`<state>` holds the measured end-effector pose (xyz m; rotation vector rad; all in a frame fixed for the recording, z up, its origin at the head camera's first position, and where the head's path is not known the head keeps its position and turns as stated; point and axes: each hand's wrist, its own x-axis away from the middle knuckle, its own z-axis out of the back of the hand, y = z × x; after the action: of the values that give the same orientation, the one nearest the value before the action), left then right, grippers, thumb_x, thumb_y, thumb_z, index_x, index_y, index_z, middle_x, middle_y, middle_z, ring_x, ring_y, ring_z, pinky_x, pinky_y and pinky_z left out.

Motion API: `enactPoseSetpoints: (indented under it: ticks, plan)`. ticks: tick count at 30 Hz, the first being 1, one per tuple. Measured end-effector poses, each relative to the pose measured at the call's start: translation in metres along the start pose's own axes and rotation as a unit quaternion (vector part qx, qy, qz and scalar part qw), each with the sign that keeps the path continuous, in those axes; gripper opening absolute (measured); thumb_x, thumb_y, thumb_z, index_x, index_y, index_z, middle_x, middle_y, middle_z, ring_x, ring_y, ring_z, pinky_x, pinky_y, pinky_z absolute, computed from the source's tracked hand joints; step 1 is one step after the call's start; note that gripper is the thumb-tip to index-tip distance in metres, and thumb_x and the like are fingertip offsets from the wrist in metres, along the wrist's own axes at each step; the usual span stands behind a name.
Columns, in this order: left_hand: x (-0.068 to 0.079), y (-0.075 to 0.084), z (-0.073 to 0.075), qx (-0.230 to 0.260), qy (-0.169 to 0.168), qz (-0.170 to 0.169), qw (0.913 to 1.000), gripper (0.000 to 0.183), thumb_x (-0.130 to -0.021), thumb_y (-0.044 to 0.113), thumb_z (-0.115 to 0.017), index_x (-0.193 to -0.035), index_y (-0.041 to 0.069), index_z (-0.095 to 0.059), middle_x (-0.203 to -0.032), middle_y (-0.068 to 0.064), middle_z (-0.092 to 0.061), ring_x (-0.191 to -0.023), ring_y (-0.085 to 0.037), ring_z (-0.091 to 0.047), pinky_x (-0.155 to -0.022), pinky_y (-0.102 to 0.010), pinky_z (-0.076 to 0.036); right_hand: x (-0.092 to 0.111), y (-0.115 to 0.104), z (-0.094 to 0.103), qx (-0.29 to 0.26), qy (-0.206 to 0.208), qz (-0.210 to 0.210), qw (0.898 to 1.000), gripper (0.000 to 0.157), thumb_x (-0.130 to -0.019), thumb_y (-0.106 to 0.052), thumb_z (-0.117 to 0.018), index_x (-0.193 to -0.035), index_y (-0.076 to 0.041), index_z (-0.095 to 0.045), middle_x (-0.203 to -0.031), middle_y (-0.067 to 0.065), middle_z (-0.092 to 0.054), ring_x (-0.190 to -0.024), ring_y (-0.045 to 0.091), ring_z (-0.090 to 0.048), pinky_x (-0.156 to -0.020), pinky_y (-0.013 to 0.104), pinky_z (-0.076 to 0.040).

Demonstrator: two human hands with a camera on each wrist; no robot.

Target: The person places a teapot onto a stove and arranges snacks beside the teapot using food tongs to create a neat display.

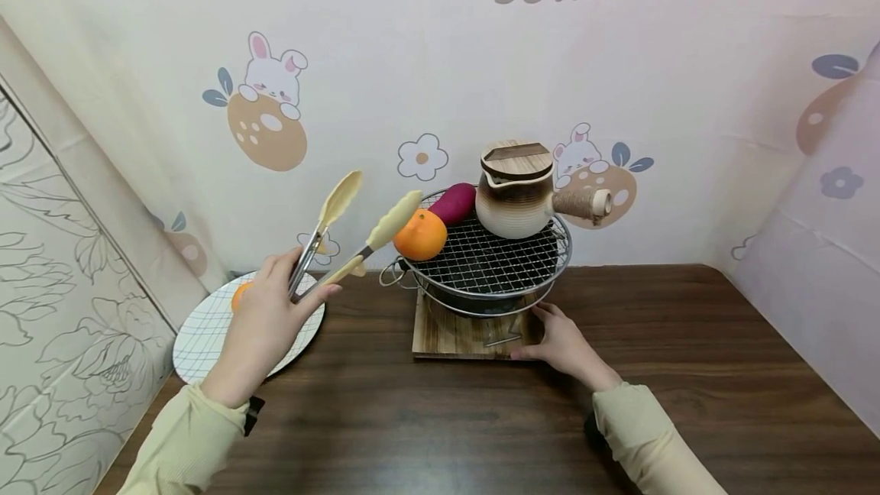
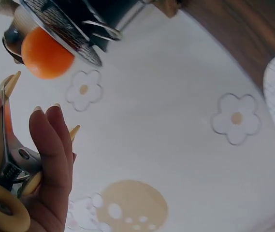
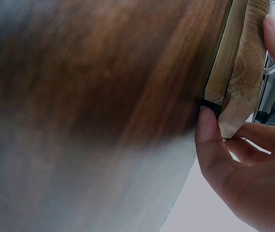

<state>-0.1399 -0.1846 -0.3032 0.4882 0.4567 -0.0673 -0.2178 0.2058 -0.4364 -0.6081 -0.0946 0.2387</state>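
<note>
My left hand [image 1: 264,319] grips a pair of tongs [image 1: 393,221] with cream scalloped tips, their arms spread apart. One tip overlaps the edge of an orange [image 1: 422,237] in the head view; the other stands off to the left. The orange lies on the left side of a round wire grill rack [image 1: 495,262], beside a purple sweet potato [image 1: 455,205]. Under the grill is a wooden board [image 1: 440,331]. My right hand [image 1: 565,346] holds the board's right front corner, thumb and fingers around its edge in the right wrist view [image 3: 243,169].
A side-handled clay teapot [image 1: 514,208] with a wooden lid stands on the back right of the rack, its wrapped handle pointing right. At the table's left lies a white checked plate [image 1: 199,334] with another orange [image 1: 239,296], partly behind my left hand. A printed curtain [image 1: 357,59] hangs behind.
</note>
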Motion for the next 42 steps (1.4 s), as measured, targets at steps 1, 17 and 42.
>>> enactPoseSetpoints:
  ticks: [1, 17, 42]
  plan:
    - [0.001, -0.004, 0.001, 0.001, 0.003, 0.006, 1.0, 0.072, -0.087, 0.047, -0.067, -0.138, 0.002, -0.046, -0.123, -0.022, -0.056, -0.097, -0.038, -0.059, -0.083, -0.055, -0.046, 0.0, 0.0, 0.0, 0.001, 0.001, 0.0, 1.0, 0.107, -0.069, -0.044, -0.084, -0.141, 0.017, -0.032, -0.148, 0.036, -0.03, -0.125, 0.049, -0.047, -0.1, 0.056, -0.043]
    - [0.025, -0.075, 0.008, -0.044, 0.002, 0.099, 0.9942, 0.077, -0.089, 0.055, -0.059, -0.137, -0.003, -0.045, -0.125, -0.029, -0.052, -0.109, -0.049, -0.053, -0.081, -0.062, -0.041, 0.0, 0.002, -0.001, 0.003, 0.007, 0.007, 1.0, 0.108, -0.068, -0.045, -0.084, -0.14, 0.017, -0.034, -0.147, 0.036, -0.032, -0.127, 0.051, -0.045, -0.1, 0.057, -0.043]
    - [0.063, -0.148, 0.01, -0.132, -0.108, 0.227, 0.9589, 0.094, -0.089, 0.067, -0.049, -0.136, -0.013, -0.038, -0.128, -0.041, -0.04, -0.105, -0.064, -0.045, -0.075, -0.066, -0.042, -0.001, 0.001, -0.001, 0.008, 0.007, 0.005, 1.0, 0.107, -0.068, -0.044, -0.084, -0.14, 0.017, -0.034, -0.146, 0.036, -0.032, -0.128, 0.051, -0.044, -0.101, 0.057, -0.042]
